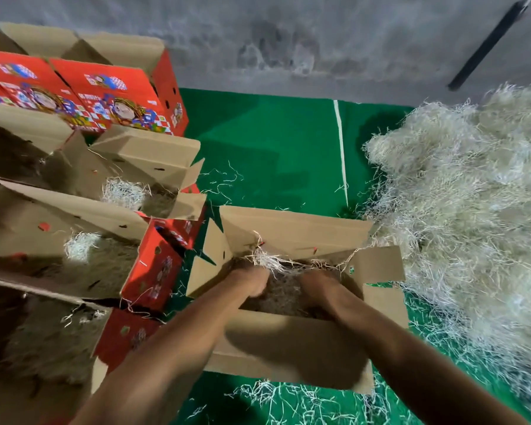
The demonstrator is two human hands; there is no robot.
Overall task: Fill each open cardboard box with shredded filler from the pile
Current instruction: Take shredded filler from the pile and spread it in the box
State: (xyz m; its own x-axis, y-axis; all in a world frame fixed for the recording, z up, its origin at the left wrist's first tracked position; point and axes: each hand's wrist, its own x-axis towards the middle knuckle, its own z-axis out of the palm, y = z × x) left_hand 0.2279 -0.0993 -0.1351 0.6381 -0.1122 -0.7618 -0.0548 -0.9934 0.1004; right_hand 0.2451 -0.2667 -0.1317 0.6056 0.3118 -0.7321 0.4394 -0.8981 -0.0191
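While fingers sink, filler surrounds them

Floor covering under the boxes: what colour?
Green mat with a thin white line; head view.

Pale filler pile, green mat

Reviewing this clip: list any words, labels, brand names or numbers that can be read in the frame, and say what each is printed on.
No text is readable.
Red printed boxes, top left: cartoon figures and checkered patterns show, with small characters too blurred to read.
Red side of a stacked box beside the open box: small white marks, illegible.
Open box flaps, shredded filler pile, green mat and grey wall: no print visible.
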